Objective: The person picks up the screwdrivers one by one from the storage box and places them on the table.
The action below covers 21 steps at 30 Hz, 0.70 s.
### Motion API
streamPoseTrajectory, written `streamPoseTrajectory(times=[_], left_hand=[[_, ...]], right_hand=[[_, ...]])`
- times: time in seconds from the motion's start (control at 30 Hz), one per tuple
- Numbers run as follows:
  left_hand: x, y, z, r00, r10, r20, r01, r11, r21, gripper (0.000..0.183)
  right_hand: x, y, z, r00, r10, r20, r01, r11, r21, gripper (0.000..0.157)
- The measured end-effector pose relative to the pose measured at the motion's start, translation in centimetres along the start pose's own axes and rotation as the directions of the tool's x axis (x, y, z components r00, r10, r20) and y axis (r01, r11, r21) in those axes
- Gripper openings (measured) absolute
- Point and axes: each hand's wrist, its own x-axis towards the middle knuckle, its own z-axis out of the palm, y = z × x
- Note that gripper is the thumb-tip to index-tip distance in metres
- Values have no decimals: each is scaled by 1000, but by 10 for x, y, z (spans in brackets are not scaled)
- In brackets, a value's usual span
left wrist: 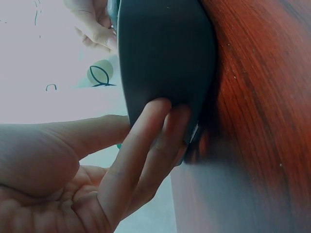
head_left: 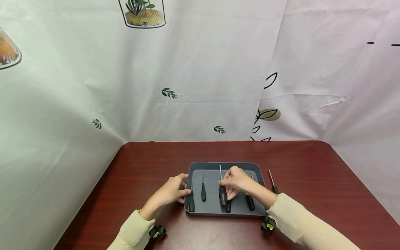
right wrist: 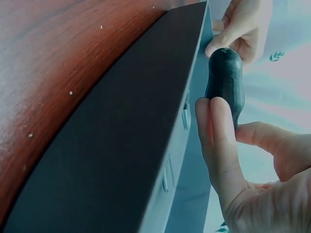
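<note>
A grey rectangular tray (head_left: pixel 212 184) lies on the table with several black-handled screwdrivers in it. At its left side my left hand (head_left: pixel 170 190) grips the wall, thumb over the rim and fingers against the outside; the left wrist view shows these fingers (left wrist: pixel 150 141) on the dark wall. Over the middle of the tray, my right hand (head_left: pixel 238 180) holds a thick-handled screwdriver (head_left: pixel 223 196) between thumb and fingers, its shaft pointing to the far side. In the right wrist view its black handle (right wrist: pixel 226 80) shows above the tray rim. Another screwdriver (head_left: pixel 228 207) is partly hidden beneath it.
Two screwdrivers, one larger (head_left: pixel 192 203) and one small (head_left: pixel 203 194), lie at the tray's left; another (head_left: pixel 250 202) lies at its right. Outside the tray, a screwdriver (head_left: pixel 275 188) rests beside the right forearm. A printed white cloth (head_left: pixel 193 69) hangs behind the reddish-brown table (head_left: pixel 156 156).
</note>
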Motion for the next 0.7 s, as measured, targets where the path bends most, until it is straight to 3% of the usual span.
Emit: streamPoseTrajectory(times=[0.27,0.7], left_hand=[[-1,2,1,1000,-4,-1,4,1000,3,61],[-1,2,-1,1000,-4,4,4,1000,7,61]], right_hand=[[-9,0,-11,1000,-20,13,20,999,34,18],[-22,5,-26,998,-62,15,62,998,3,17]])
